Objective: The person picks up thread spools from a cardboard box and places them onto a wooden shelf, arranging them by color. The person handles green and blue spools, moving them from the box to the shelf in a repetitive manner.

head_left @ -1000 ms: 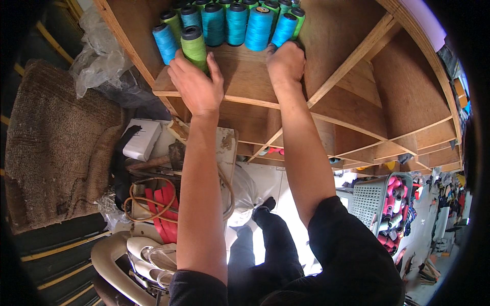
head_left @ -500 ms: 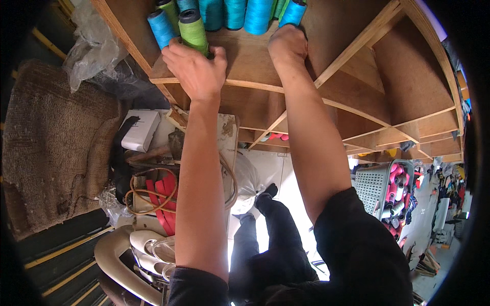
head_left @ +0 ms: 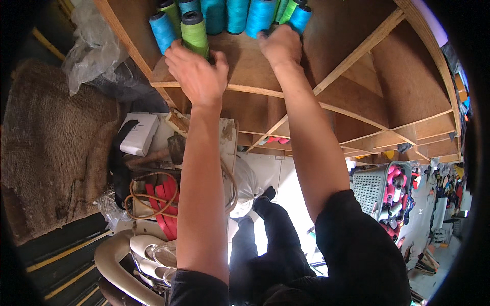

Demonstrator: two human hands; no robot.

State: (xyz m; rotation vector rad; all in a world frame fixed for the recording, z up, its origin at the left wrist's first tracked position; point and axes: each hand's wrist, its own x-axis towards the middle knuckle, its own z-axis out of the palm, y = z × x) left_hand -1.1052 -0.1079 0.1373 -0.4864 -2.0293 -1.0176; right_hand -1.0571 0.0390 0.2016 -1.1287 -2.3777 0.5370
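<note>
Sliding deeper along the wooden shelf [head_left: 255, 66] since a second ago: left hand [head_left: 196, 74] fingers wrapped on the green spool [head_left: 194, 33], right hand [head_left: 279, 45] fingers curled against the blue spool [head_left: 298, 18], grip unclear.

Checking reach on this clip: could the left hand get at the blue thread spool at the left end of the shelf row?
Probably yes. The left hand already grips the green spool right beside the blue spool, and nothing stands between them on the wooden shelf.
</note>
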